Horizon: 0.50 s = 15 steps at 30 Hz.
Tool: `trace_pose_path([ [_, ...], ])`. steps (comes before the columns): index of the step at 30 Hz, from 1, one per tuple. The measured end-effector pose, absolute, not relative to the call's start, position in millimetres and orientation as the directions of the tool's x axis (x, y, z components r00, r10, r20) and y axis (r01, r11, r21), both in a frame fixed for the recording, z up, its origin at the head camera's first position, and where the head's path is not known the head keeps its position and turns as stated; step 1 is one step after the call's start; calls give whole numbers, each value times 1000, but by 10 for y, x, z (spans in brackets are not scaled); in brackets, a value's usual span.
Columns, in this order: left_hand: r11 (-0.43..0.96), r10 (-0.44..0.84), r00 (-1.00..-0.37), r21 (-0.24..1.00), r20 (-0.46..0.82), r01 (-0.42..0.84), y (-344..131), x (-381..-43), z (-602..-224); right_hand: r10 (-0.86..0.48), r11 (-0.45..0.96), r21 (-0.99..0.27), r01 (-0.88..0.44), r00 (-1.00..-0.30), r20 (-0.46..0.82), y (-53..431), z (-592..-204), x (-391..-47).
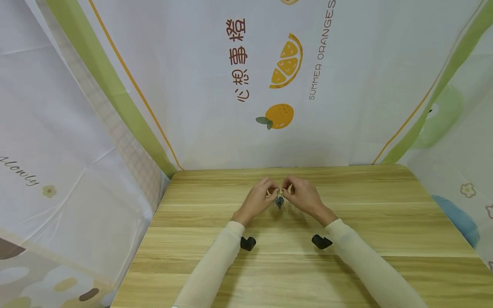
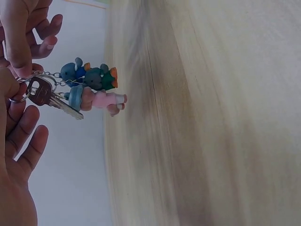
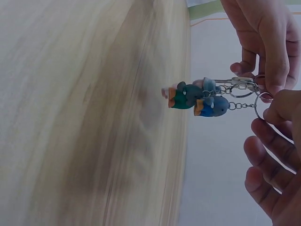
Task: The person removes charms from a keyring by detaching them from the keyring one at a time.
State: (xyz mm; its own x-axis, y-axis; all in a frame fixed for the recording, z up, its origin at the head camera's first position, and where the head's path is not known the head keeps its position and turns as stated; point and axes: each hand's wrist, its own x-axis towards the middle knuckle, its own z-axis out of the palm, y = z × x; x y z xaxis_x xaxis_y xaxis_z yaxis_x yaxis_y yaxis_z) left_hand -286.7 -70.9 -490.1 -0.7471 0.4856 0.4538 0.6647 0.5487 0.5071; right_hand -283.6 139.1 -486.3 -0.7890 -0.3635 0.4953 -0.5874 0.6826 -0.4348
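Note:
Both hands are raised above the wooden table and meet at a bunch of keyring charms. My left hand pinches a metal ring that carries a key with a dark head. My right hand pinches another split ring, chained to a blue elephant-like figure. Hanging in the same cluster are a green-clad elephant-like figure and a figure in pink with a blue hat. In the wrist views the rings and chains overlap, so how they link at the fingertips is partly hidden.
The wood-grain table spreads beneath the arms. A white cloth printed with oranges hangs behind its far edge, with more printed cloth at the left. Black angled pieces sit next to both sleeves.

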Motion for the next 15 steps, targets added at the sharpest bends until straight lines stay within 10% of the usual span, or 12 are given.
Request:
trace_pose_path([
  [15, 546, 501, -765, 538, 406, 643, -705, -2833, -4897, -398, 690, -366, -625, -750, 529, 1418, -4867, -2812],
])
